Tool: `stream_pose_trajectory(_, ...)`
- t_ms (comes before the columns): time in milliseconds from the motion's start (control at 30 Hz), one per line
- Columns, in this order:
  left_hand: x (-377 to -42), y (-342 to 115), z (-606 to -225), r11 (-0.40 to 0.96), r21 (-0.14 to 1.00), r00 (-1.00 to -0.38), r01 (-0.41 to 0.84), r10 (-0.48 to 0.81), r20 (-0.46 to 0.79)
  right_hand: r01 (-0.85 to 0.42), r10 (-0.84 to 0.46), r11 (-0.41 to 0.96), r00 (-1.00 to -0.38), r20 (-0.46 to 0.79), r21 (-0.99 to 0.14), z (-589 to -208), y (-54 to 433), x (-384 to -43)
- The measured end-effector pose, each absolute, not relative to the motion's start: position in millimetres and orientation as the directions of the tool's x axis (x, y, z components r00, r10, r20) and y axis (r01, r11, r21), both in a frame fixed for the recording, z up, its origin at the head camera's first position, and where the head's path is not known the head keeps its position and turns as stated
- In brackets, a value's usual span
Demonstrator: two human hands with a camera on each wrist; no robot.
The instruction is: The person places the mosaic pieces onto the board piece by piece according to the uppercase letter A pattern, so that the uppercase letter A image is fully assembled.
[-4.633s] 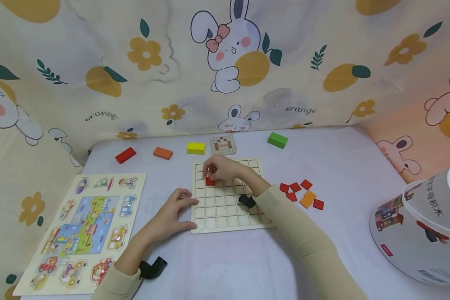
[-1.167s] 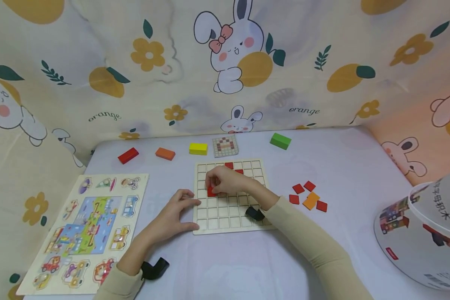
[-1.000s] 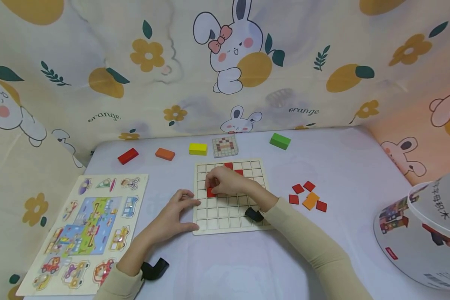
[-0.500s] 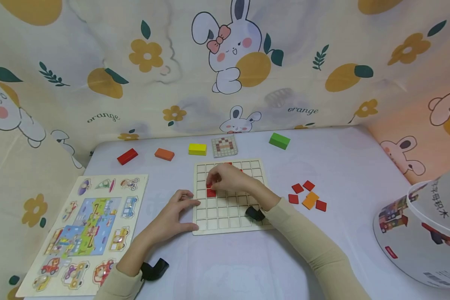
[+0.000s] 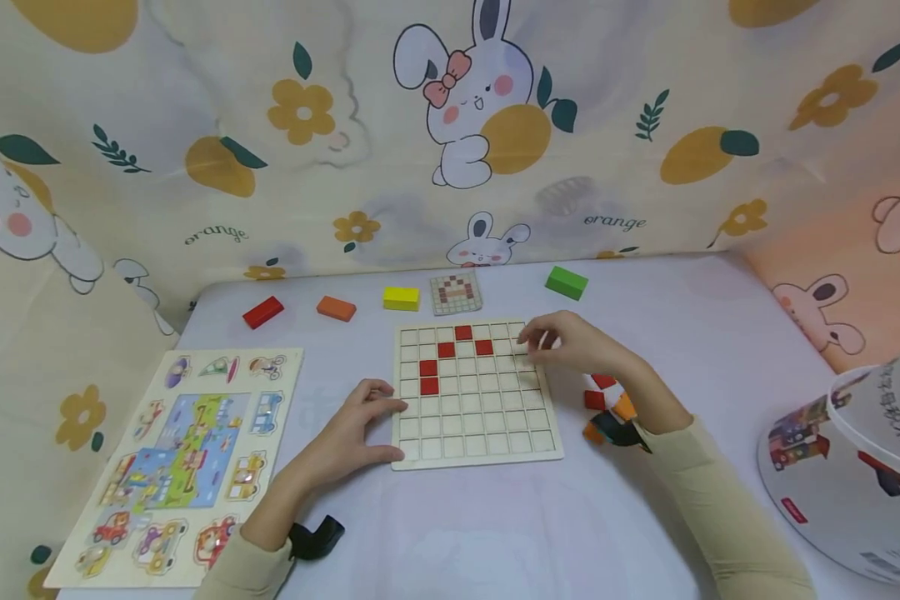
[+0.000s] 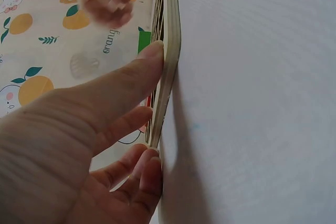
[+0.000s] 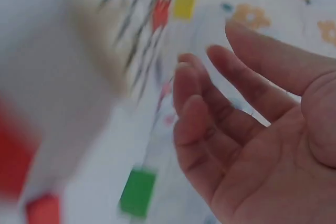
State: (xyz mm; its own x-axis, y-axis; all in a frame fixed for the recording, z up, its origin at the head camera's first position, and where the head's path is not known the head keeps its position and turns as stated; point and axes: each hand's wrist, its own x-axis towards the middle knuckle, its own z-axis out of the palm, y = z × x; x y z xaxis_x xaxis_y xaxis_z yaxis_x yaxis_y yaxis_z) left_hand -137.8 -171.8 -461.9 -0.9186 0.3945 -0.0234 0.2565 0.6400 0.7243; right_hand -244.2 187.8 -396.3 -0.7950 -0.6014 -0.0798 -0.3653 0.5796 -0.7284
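Note:
A wooden grid board [image 5: 487,422] lies on the table, several red square tiles [image 5: 429,386] set in its upper cells. My left hand [image 5: 352,429] rests against the board's left edge, thumb and fingertips touching the rim [image 6: 169,72]. Beyond the board's right edge, my right hand [image 5: 577,343] is in the air with loosely bent fingers; its palm [image 6: 107,6] is blurred in the left wrist view. Nothing shows between its fingers [image 7: 191,108] in the right wrist view. Loose red tiles [image 5: 594,400] and an orange tile [image 5: 625,407] lie below that wrist, partly hidden by a black strap.
Behind the board stand red [image 5: 263,312], orange [image 5: 337,308], yellow [image 5: 401,299] and green blocks [image 5: 567,282], plus a small pattern card [image 5: 456,293]. A picture puzzle board [image 5: 285,392] lies left. A large white bucket [image 5: 855,483] stands at right.
My right hand has let go of the red tile at the board's left side and moved right, off the board. More red tiles sit visible in the grid. My left hand stays at the edge.

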Motion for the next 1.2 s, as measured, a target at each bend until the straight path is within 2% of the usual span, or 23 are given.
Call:
stream_pose_trajectory(167, -137.4, -170.5, -462.0, 0.639, 0.724, -0.92, 0.258, 0.392, -0.018, -0.292, -0.568, 0.654, -0.798, -0.199, -0.698, -405.5, 237.0, -228.8)
stream_pose_trajectory(367, -136.9, -170.8, -461.4, 0.636, 0.726, -0.918, 0.261, 0.396, -0.016, -0.262, -0.56, 0.671, -0.793, -0.242, -0.694, -417.2, 266.7, -210.3)
stream_pose_trajectory(600, -136.8, -170.0, -460.4, 0.637, 0.731, -0.922, 0.246, 0.385, -0.025, -0.267, -0.541, 0.664, -0.817, -0.201, -0.699, -425.3, 272.3, -201.8)
stream_pose_trajectory(833, -136.7, -169.3, -461.2, 0.639, 0.729, -0.923, 0.247, 0.385, -0.025, -0.288, -0.509, 0.697, -0.844, -0.17, -0.656, -430.5, 267.0, -199.4)
stream_pose_trajectory(1200, -136.5, -169.5, -460.0, 0.64, 0.729, -0.922, 0.243, 0.385, -0.031, -0.33, -0.561, 0.639, -0.818, -0.128, -0.695, -431.8, 261.8, -196.9)
